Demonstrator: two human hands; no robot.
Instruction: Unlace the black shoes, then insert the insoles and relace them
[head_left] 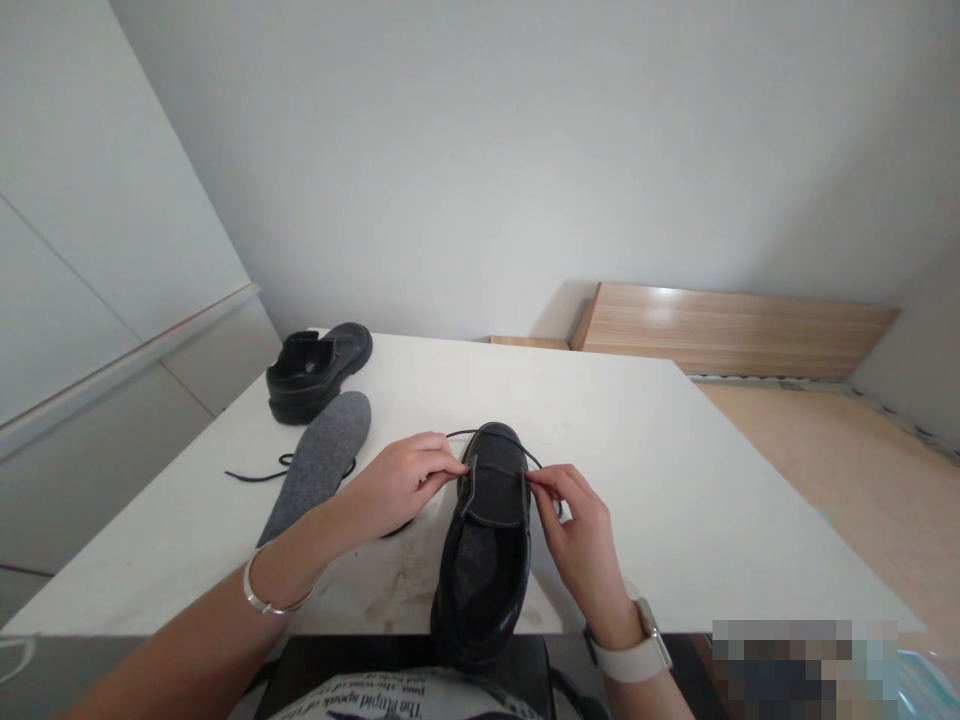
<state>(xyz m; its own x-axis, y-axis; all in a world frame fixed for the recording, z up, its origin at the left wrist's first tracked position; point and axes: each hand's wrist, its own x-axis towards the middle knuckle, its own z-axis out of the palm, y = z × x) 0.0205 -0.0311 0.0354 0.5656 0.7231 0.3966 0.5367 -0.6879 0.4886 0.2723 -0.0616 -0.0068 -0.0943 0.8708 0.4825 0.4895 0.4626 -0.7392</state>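
Note:
A black shoe [491,500] lies at the table's near edge with its toe pointing away and its opening towards me. My left hand [409,475] pinches at the left lace flap, thumb and forefinger pressed together. On the opposite flap my right hand [577,520] makes a similar pinch. A thin black shoelace [480,432] arcs over the toe between the two hands, and a bit of it shows beside the right fingers. The exact grip on lace or flap edge is partly hidden by the fingertips.
A second black shoe [315,370] sits at the far left of the white table [637,440]. Close to it lies a grey felt insole [322,455], with another black lace [259,478] partly underneath. A wooden headboard [735,325] stands beyond the table's right side.

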